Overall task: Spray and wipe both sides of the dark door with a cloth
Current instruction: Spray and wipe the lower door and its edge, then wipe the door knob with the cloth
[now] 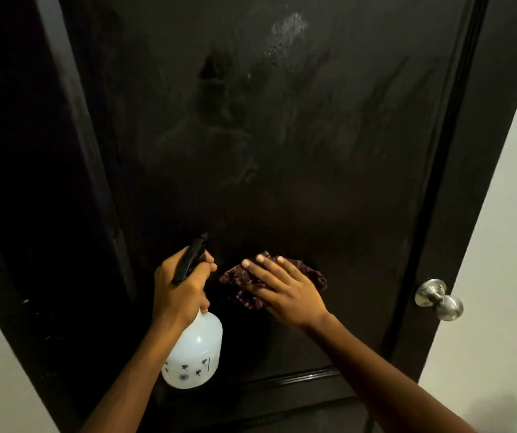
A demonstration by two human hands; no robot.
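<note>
Streaked dark door [282, 151] fills the wall; right hand [285, 292] presses the cloth [241, 287] flat low on it, unwiped streaks above, left hand [179, 292] gripping the spray bottle [193, 351].

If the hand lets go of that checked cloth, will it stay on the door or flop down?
The cloth looks soft and crumpled into folds under the right hand, so it is probably floppy, not stiff. Only flat fingers press it against the door, so it would likely slide off and drop.
</note>
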